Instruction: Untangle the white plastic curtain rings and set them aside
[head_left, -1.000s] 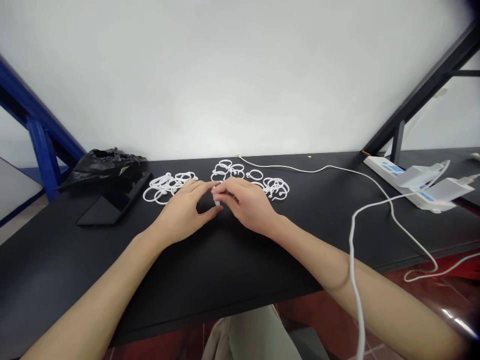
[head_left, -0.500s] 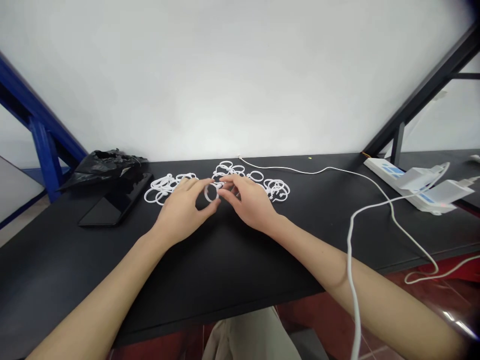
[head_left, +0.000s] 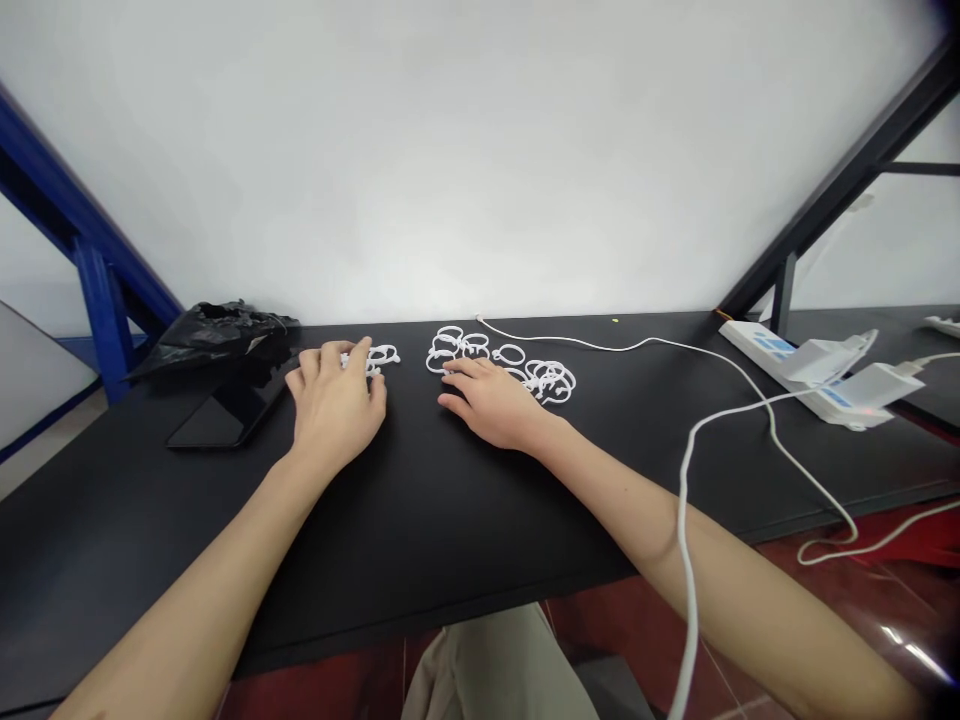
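Observation:
My left hand [head_left: 335, 400] rests palm down over the left heap of white plastic rings [head_left: 385, 354], covering most of it. Its fingers are spread. My right hand [head_left: 491, 403] lies at the near side of a second group of white rings [head_left: 450, 345], with its fingers stretched toward the left and slightly apart. More of the same rings [head_left: 553, 380] lie in a tangle just right of that hand. Each ring appears to be a thin hoop with a small knob or eye. What lies under both palms is hidden.
A black tablet or phone [head_left: 225, 410] and a crumpled black plastic bag [head_left: 214, 330] lie at the left. At the right is a white power strip [head_left: 787, 365] with chargers. A white cable [head_left: 686, 520] hangs across my right forearm. Metal braces [head_left: 101, 310] flank the black table.
My left hand has let go of the white ring held between the hands and moved left onto the left heap. My right hand's fingers have loosened and stretched out.

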